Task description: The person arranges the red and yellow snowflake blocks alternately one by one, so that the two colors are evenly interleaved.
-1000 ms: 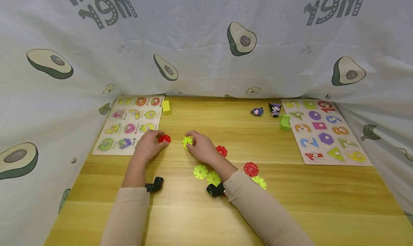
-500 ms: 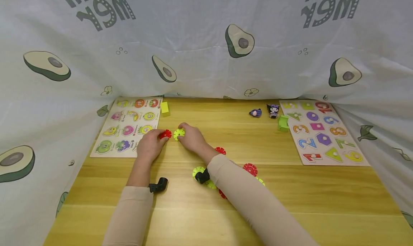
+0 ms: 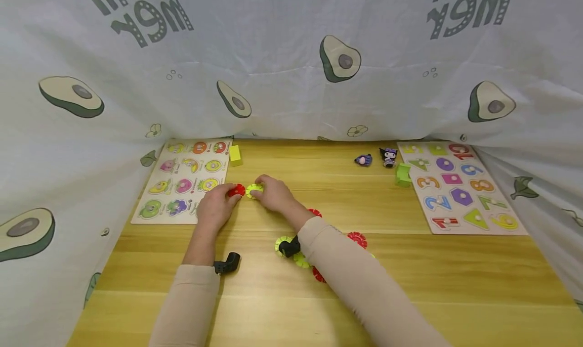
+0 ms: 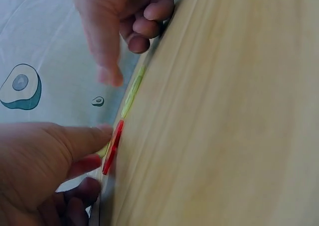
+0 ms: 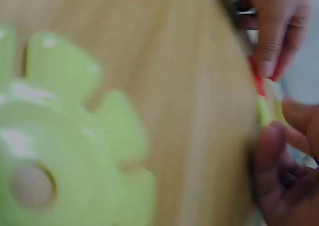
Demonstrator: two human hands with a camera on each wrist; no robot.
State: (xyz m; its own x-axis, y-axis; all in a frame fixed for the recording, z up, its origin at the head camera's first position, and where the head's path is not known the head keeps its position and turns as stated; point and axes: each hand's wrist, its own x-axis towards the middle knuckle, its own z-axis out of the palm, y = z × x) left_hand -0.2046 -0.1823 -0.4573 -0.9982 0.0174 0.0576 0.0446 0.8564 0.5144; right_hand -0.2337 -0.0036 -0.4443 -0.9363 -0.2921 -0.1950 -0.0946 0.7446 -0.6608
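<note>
My left hand (image 3: pixel 215 206) pinches a red notched plastic disc (image 3: pixel 237 190) with thumb and finger, low over the wooden table (image 3: pixel 264 311). Edge to edge with it is a yellow-green notched disc (image 3: pixel 250 189). My right hand (image 3: pixel 275 194) is at that disc, thumb over it in the head view. From the left wrist view, the right hand (image 4: pixel 124 22) shows thumb and fingers spread just above the yellow-green disc (image 4: pixel 132 92), while the left thumb meets the red disc (image 4: pixel 113 145). A large yellow-green disc (image 5: pixel 84 121) fills the right wrist view's near side.
More discs, like a red one (image 3: pixel 357 239) and a yellow-green one (image 3: pixel 301 259), lie around my right forearm. A fruit puzzle board (image 3: pixel 166 216) is at left beside a yellow block (image 3: pixel 235 156). Right stand a number board (image 3: pixel 494 226), green block (image 3: pixel 403 175) and small figure (image 3: pixel 388 157).
My right hand has moved left and slightly away from me with the yellow-green disc, bringing it against the red one. Its thumb now overlaps the disc. The left hand has shifted slightly forward.
</note>
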